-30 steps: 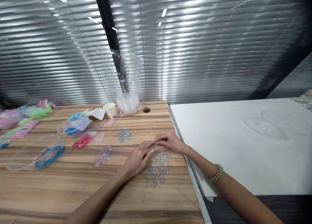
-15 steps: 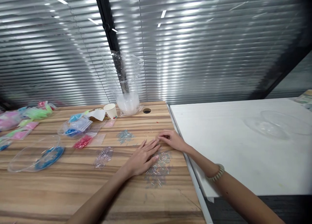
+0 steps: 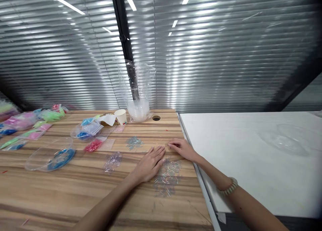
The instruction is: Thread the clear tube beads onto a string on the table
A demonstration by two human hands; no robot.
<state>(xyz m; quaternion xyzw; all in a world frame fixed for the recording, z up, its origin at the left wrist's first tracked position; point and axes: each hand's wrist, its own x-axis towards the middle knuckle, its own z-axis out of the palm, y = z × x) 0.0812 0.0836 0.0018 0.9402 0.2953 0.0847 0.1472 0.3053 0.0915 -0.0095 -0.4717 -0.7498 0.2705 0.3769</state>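
Observation:
My left hand (image 3: 151,162) lies flat on the wooden table, fingers stretched out, at the upper left edge of a spread of clear, shiny tube beads (image 3: 167,179). To its right, my right hand (image 3: 184,149) rests low over the table just above the same beads. Its thumb and fingers are pinched together, and anything between them is too small to make out. Left of my left hand lies a loose pile of pale lilac tube beads (image 3: 112,162). Farther back is a pile of grey-blue tube beads (image 3: 134,142).
A bag of red beads (image 3: 93,146), an open clear round case with blue beads (image 3: 61,159), and another case with bags (image 3: 87,129) stand left. Behind are a paper cup (image 3: 121,117) and a plastic-wrapped bowl (image 3: 138,110). A white table (image 3: 233,140) adjoins on the right.
My right fingertips have drawn a little away from my left fingertips, leaving a small gap. The left hand stays flat by the beads. The whole view has shifted slightly.

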